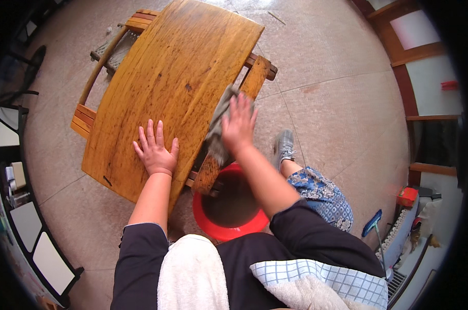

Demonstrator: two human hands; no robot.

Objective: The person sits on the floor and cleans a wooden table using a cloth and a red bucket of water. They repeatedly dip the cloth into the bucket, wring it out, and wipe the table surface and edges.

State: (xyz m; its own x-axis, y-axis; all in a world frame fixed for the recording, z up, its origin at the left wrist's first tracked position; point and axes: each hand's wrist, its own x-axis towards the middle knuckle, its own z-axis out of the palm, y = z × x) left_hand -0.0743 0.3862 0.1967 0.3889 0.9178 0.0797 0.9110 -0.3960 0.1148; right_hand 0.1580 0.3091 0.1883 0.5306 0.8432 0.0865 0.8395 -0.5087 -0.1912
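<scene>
My left hand (157,152) rests flat with spread fingers on a worn wooden tabletop (172,77). My right hand (240,124) presses on a wet-looking grey cloth (223,112), which lies over a lower wooden rail (255,79) along the table's right side. The hand and cloth are slightly blurred, and the fingers lie over the cloth, not plainly closed on it. Below the rail's near end is a red basin (231,231) holding dark, murky water (234,201). Part of the rail is hidden by the cloth and hand.
A wooden stool or chair (110,50) with a woven seat stands beyond the table's left side. My shoe (285,145) is on the tiled floor right of the basin. A blue-headed brush (372,223) leans at the right. Black-framed furniture (28,224) stands at the left.
</scene>
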